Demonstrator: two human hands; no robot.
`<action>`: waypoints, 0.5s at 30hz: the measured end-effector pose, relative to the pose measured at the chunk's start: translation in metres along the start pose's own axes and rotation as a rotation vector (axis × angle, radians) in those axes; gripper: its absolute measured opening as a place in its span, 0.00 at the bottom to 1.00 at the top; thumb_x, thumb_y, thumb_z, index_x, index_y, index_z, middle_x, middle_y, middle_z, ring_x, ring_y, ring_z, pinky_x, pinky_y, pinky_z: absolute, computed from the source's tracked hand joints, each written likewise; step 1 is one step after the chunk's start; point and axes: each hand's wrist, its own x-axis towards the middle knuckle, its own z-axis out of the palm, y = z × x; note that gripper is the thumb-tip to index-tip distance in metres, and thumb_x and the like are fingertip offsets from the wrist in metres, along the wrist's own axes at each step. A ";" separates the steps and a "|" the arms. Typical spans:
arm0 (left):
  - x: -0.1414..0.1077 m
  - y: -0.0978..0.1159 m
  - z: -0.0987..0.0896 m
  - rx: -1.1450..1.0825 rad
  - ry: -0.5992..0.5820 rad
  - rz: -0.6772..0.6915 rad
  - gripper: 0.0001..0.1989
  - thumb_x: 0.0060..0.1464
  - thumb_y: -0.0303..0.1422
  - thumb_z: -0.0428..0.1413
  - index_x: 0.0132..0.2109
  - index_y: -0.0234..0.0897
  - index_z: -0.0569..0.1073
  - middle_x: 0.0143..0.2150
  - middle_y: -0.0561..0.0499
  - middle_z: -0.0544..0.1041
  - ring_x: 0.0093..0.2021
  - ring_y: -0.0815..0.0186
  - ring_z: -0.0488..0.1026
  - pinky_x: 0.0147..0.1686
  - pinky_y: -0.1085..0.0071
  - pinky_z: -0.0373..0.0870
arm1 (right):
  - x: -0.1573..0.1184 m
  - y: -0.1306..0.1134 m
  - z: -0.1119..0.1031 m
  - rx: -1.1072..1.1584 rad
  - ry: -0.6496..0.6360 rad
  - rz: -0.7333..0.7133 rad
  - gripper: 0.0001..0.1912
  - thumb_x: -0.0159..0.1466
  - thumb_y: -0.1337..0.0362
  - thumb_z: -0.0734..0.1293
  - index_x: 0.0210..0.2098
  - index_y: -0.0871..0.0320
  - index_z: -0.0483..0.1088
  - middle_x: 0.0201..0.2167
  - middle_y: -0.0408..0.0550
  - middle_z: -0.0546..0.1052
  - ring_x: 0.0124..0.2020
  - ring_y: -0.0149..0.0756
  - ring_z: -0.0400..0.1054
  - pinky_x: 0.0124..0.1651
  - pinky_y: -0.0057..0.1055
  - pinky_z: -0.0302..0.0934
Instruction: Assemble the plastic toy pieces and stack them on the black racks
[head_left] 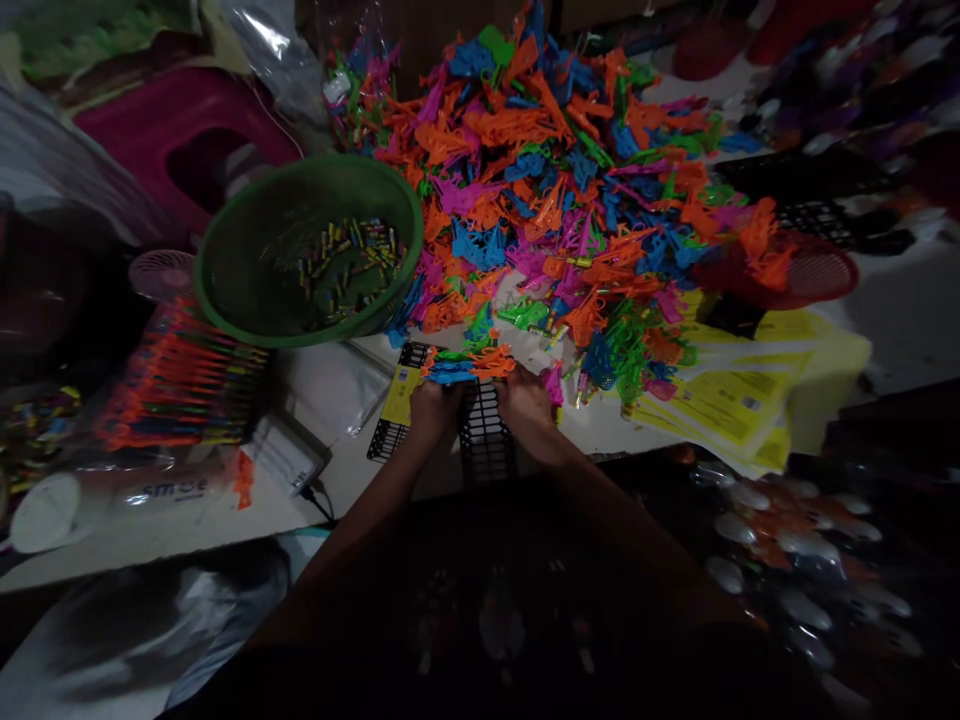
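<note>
In the head view a row of small orange, blue and green plastic toy pieces (469, 364) lies between my two hands. My left hand (435, 408) closes round its left end, and my right hand (527, 398) grips the right end. The fingertips are partly hidden in the dim light. Beneath the hands is a black plastic grid tray (486, 430). Left of it, a second black grid carries a yellow card (400, 395). Just beyond my hands spreads a big heap of loose toy pieces (525, 130) in orange, blue, pink and green.
A green basket (217, 300) with several small batteries (360, 245) stands at the left. Bundled toys (180, 375), a white box with a cable (289, 455) and a clear cylinder (150, 492) lie nearer. At right are a red basket (825, 275) and yellow printed sheets (750, 380).
</note>
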 end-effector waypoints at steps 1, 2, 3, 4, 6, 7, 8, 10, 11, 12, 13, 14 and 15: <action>0.000 0.000 0.001 -0.006 0.012 0.005 0.15 0.48 0.43 0.53 0.29 0.34 0.76 0.28 0.42 0.77 0.33 0.57 0.74 0.30 0.70 0.63 | 0.000 -0.001 0.000 -0.001 0.002 0.003 0.14 0.61 0.66 0.56 0.43 0.64 0.66 0.43 0.59 0.72 0.43 0.45 0.66 0.46 0.39 0.58; 0.000 -0.001 0.002 -0.014 0.021 0.007 0.16 0.48 0.43 0.53 0.29 0.34 0.76 0.28 0.42 0.77 0.32 0.58 0.74 0.30 0.70 0.63 | 0.000 -0.001 0.001 -0.004 0.004 0.013 0.14 0.61 0.66 0.56 0.44 0.64 0.66 0.43 0.59 0.72 0.43 0.45 0.66 0.46 0.39 0.58; 0.000 0.000 0.003 -0.023 0.026 0.004 0.16 0.48 0.43 0.53 0.28 0.34 0.76 0.28 0.42 0.77 0.32 0.58 0.74 0.30 0.70 0.63 | 0.001 -0.001 0.001 -0.010 0.007 0.028 0.14 0.61 0.67 0.56 0.44 0.64 0.66 0.42 0.59 0.72 0.43 0.45 0.66 0.46 0.39 0.58; 0.000 0.000 0.004 -0.030 0.028 -0.004 0.16 0.49 0.44 0.53 0.28 0.34 0.76 0.28 0.42 0.77 0.32 0.58 0.74 0.30 0.71 0.63 | 0.001 -0.002 0.001 -0.018 0.008 0.043 0.14 0.60 0.67 0.56 0.44 0.64 0.66 0.42 0.59 0.72 0.43 0.45 0.66 0.46 0.39 0.58; -0.002 0.001 0.005 -0.037 0.025 -0.030 0.18 0.49 0.44 0.52 0.28 0.33 0.76 0.28 0.40 0.77 0.32 0.58 0.74 0.30 0.70 0.62 | 0.002 -0.002 0.001 -0.031 0.006 0.061 0.13 0.60 0.68 0.57 0.42 0.65 0.66 0.41 0.59 0.72 0.43 0.45 0.66 0.46 0.38 0.58; -0.003 0.001 0.004 -0.042 0.022 -0.038 0.18 0.50 0.44 0.52 0.29 0.33 0.76 0.29 0.40 0.77 0.32 0.58 0.74 0.30 0.70 0.62 | 0.001 -0.002 0.000 -0.036 0.007 0.060 0.13 0.61 0.67 0.57 0.42 0.65 0.67 0.40 0.59 0.73 0.43 0.45 0.66 0.46 0.38 0.58; -0.004 0.001 0.004 -0.049 0.022 -0.038 0.18 0.50 0.44 0.52 0.29 0.33 0.76 0.29 0.40 0.77 0.32 0.58 0.74 0.30 0.70 0.62 | 0.001 -0.002 -0.001 -0.041 0.011 0.054 0.13 0.61 0.66 0.57 0.42 0.64 0.67 0.40 0.59 0.73 0.43 0.45 0.66 0.46 0.38 0.58; -0.007 0.001 0.004 -0.075 0.026 -0.020 0.17 0.51 0.43 0.51 0.31 0.33 0.76 0.30 0.40 0.77 0.33 0.58 0.74 0.30 0.70 0.62 | -0.002 -0.003 -0.004 -0.051 0.012 0.021 0.13 0.62 0.64 0.57 0.42 0.63 0.67 0.39 0.57 0.73 0.44 0.43 0.66 0.46 0.36 0.58; -0.010 0.001 0.004 -0.091 0.032 -0.009 0.17 0.52 0.43 0.51 0.32 0.33 0.76 0.31 0.41 0.77 0.33 0.58 0.74 0.30 0.70 0.62 | -0.004 -0.003 -0.006 -0.057 0.007 0.003 0.13 0.62 0.63 0.57 0.41 0.62 0.67 0.39 0.56 0.73 0.44 0.42 0.66 0.46 0.36 0.58; -0.012 0.001 0.004 -0.106 0.041 0.000 0.17 0.52 0.43 0.51 0.33 0.33 0.75 0.31 0.41 0.77 0.33 0.59 0.74 0.30 0.71 0.62 | -0.006 -0.003 -0.007 -0.065 0.000 -0.015 0.13 0.62 0.62 0.56 0.40 0.61 0.68 0.39 0.56 0.74 0.44 0.42 0.66 0.46 0.36 0.58; -0.014 0.001 0.004 -0.117 0.052 0.008 0.18 0.52 0.44 0.50 0.34 0.33 0.75 0.32 0.41 0.77 0.33 0.59 0.74 0.30 0.71 0.62 | -0.007 -0.003 -0.009 -0.072 -0.002 -0.028 0.14 0.62 0.61 0.56 0.40 0.60 0.68 0.39 0.56 0.74 0.43 0.42 0.66 0.46 0.36 0.58; -0.015 0.001 0.005 -0.123 0.062 0.011 0.19 0.52 0.45 0.50 0.35 0.33 0.75 0.32 0.41 0.77 0.33 0.59 0.74 0.30 0.71 0.62 | -0.007 -0.004 -0.009 -0.080 0.005 -0.032 0.14 0.62 0.60 0.56 0.39 0.60 0.69 0.39 0.56 0.74 0.43 0.42 0.66 0.47 0.36 0.57; -0.016 0.001 0.005 -0.119 0.072 0.006 0.19 0.52 0.46 0.50 0.35 0.33 0.75 0.32 0.40 0.77 0.33 0.59 0.74 0.30 0.71 0.62 | -0.007 -0.004 -0.010 -0.089 0.020 -0.028 0.15 0.62 0.59 0.57 0.40 0.61 0.69 0.40 0.57 0.73 0.43 0.42 0.66 0.47 0.37 0.57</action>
